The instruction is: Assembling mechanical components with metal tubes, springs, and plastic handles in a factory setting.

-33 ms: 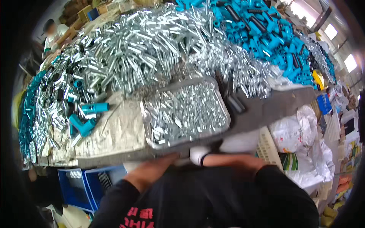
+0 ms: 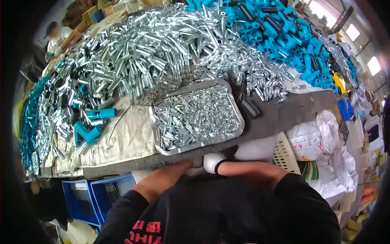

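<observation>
Both my hands are close together at the table's near edge, low in the middle of the view. My left hand (image 2: 184, 165) comes in from the lower left; its fingers are hidden. Beside it, my right hand (image 2: 212, 163) wears a white glove with a dark band at the wrist, and its fingers are tucked out of sight. What either hand holds, if anything, I cannot make out. Just beyond them, a silvery metal tray (image 2: 191, 149) lies on the table, filled with small shiny metal pins and short tubes.
Loose metal tubes (image 2: 150, 57) form a large heap behind the tray. Teal plastic parts (image 2: 284, 36) pile up at the far right, with several teal pieces (image 2: 91, 132) at left. Coiled springs (image 2: 243, 87) and black sleeves (image 2: 250, 109) lie right of the tray. Blue crates (image 2: 95, 199) stand below left.
The view has become sharper and shifted slightly, so the tray appears a little higher. Both hands stay side by side at the table edge.
</observation>
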`<action>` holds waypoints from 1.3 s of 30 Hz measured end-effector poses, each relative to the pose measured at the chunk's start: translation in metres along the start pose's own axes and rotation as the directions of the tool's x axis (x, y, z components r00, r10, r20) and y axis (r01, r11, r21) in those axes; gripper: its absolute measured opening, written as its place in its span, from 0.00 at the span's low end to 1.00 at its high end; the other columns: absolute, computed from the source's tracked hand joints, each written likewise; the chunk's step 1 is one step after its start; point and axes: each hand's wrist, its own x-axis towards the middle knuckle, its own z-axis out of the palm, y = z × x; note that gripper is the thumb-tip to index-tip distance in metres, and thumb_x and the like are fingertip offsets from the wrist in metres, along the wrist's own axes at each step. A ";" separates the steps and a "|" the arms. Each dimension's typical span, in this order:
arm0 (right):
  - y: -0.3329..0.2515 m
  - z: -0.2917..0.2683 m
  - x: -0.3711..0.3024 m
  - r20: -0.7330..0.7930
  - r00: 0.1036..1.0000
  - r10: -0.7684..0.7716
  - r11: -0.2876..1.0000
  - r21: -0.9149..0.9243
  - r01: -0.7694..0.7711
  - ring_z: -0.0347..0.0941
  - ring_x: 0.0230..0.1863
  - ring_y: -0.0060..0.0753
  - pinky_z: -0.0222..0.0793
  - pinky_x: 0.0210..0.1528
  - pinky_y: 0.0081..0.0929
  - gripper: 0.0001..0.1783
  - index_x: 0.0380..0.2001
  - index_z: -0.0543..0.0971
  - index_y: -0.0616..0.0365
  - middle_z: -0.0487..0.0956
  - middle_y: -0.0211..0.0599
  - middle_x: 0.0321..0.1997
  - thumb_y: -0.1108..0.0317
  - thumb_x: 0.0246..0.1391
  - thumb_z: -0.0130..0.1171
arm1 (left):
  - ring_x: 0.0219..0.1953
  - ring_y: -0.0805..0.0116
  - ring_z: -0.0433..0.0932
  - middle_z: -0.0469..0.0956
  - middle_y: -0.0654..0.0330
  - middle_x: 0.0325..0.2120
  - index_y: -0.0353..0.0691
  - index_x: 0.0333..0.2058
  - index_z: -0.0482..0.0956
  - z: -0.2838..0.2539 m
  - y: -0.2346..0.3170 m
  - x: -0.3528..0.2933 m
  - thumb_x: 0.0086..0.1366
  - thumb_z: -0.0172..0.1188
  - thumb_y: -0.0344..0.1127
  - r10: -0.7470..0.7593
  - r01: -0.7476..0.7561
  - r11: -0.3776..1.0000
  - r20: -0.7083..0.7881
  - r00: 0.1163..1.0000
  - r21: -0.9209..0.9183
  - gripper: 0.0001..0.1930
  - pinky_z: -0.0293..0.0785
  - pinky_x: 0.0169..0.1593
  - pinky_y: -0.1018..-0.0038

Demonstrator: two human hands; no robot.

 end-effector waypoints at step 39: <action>0.012 0.000 0.003 0.093 0.996 -0.011 0.992 -0.123 0.023 0.81 0.45 0.56 0.77 0.47 0.46 0.17 0.36 0.86 0.62 0.83 0.58 0.41 0.63 0.49 0.55 | 0.48 0.50 0.81 0.81 0.47 0.49 0.41 0.53 0.78 0.019 -0.042 0.029 0.53 0.68 0.47 -0.081 0.112 0.983 -0.202 0.976 0.149 0.30 0.77 0.51 0.63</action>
